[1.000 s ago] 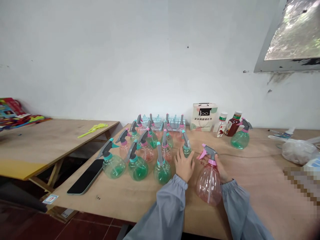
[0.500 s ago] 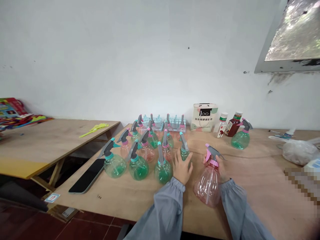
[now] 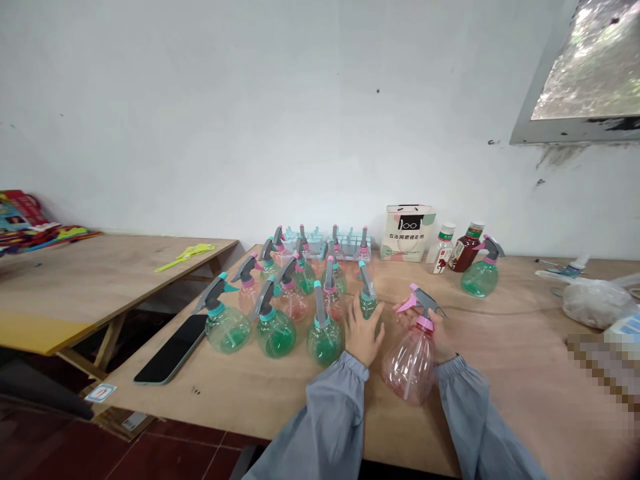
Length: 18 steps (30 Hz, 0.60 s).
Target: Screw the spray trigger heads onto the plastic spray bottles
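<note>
**Pink bottle in right hand, left hand at green bottle**

Grips pink bottle (image 3: 409, 367) by the neck with right hand (image 3: 444, 340), thumb near the collar, fingers wrapped behind and under the trigger. Tilts its long axis, top toward the right, base toward the left and the near edge of table (image 3: 240, 393); contact between base and table not clear. Points the nozzle left, toward left hand (image 3: 363, 337). Has right hand as the nearer, already touching; leaves a narrow gap between left hand and pink bottle.

Places left hand at the near side of green bottle (image 3: 369, 305), fingers apart and pointing away from the body; no sure sign of a firm hold there. Sets green bottle upright, just beyond and left of pink bottle, likely the closest obstacle on that side along with left hand.

Farther left, rows of other bottles (image 3: 325, 343), then phone (image 3: 170, 350) lying flat. Behind, against the wall, paper bag (image 3: 397, 247) and brown bottle (image 3: 465, 253). To the far right, plastic bag (image 3: 595, 303), well apart.
</note>
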{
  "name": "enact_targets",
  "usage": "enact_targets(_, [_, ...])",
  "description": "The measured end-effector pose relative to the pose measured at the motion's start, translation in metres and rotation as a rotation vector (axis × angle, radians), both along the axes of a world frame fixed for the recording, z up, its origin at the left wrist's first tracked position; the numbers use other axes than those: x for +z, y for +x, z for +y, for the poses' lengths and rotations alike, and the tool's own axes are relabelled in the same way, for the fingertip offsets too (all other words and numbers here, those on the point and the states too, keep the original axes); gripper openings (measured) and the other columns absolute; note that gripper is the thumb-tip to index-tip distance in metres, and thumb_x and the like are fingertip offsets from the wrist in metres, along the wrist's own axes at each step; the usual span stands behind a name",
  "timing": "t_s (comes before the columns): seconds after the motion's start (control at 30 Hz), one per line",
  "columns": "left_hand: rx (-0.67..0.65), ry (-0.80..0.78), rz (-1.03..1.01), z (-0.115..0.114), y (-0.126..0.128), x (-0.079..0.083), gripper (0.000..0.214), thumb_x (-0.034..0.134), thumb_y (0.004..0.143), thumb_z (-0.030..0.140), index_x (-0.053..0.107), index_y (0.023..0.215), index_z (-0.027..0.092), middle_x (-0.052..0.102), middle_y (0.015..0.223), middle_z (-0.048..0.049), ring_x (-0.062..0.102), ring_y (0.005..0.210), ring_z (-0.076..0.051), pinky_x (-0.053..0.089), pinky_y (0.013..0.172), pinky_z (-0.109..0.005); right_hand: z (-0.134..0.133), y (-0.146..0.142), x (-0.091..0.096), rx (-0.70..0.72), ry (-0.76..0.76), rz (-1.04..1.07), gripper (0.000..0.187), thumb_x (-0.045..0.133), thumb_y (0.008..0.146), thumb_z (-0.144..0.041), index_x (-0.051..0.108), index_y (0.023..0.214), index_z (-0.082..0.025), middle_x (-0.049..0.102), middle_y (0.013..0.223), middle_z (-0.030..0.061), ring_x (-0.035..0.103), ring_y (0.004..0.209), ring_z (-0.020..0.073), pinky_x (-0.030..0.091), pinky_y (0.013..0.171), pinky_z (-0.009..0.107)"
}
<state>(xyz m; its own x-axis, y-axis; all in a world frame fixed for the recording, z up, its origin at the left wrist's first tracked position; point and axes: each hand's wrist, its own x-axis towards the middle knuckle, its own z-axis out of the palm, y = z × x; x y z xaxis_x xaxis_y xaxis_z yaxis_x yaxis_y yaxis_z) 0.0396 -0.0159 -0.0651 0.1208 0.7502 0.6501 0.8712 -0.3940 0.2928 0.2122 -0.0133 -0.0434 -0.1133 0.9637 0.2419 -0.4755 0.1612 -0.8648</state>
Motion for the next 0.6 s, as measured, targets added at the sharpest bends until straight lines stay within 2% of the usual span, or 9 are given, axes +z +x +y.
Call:
enact_targets(0.1, [-0.002, -0.013, -0.011, -0.0006, 0.0006, 0.0011, 0.051, 0.063, 0.086, 0.023, 0.060, 0.135, 0.035, 0.021, 0.159, -0.0116, 0.039, 0.137, -0.041, 0.045, 0.104, -0.059, -0.0005, -0.0003, -0.0013, 0.030, -0.028, -0.026, 0.048, 0.067, 0.073, -0.070, 0.069, 0.093, -0.027, 0.072, 0.083, 0.0053, 0.067, 0.078, 0.0242, 0.057, 0.072, 0.038])
enact_targets(0.27, [-0.013, -0.009, -0.024, -0.0015, 0.0012, 0.0024, 0.051, 0.062, 0.086, 0.021, 0.059, 0.136, 0.035, 0.020, 0.159, -0.0112, 0.036, 0.139, -0.040, 0.045, 0.105, -0.058, 0.0001, 0.0002, -0.0043, -0.046, 0.030, -0.033, 0.043, 0.067, 0.075, -0.069, 0.067, 0.083, -0.026, 0.069, 0.076, 0.0035, 0.060, 0.062, 0.0178, 0.052, 0.058, 0.031])
enact_targets(0.47, [-0.020, -0.020, -0.006, -0.0013, -0.0002, 0.0026, 0.051, 0.060, 0.088, 0.023, 0.058, 0.137, 0.034, 0.018, 0.159, -0.0126, 0.037, 0.137, -0.041, 0.046, 0.104, -0.058, 0.0031, -0.0009, -0.0069, 0.025, -0.006, -0.061, 0.045, 0.067, 0.072, -0.068, 0.067, 0.094, -0.029, 0.073, 0.083, 0.0057, 0.069, 0.091, 0.0273, 0.058, 0.079, 0.041])
enact_targets(0.6, [-0.023, -0.030, -0.008, -0.0020, -0.0008, 0.0044, 0.054, 0.062, 0.085, 0.020, 0.058, 0.137, 0.034, 0.017, 0.160, -0.0117, 0.037, 0.137, -0.040, 0.045, 0.105, -0.058, 0.0021, -0.0036, -0.0054, -0.065, 0.018, -0.033, 0.044, 0.071, 0.068, -0.067, 0.067, 0.087, -0.028, 0.073, 0.083, 0.0052, 0.069, 0.094, 0.0284, 0.059, 0.082, 0.042])
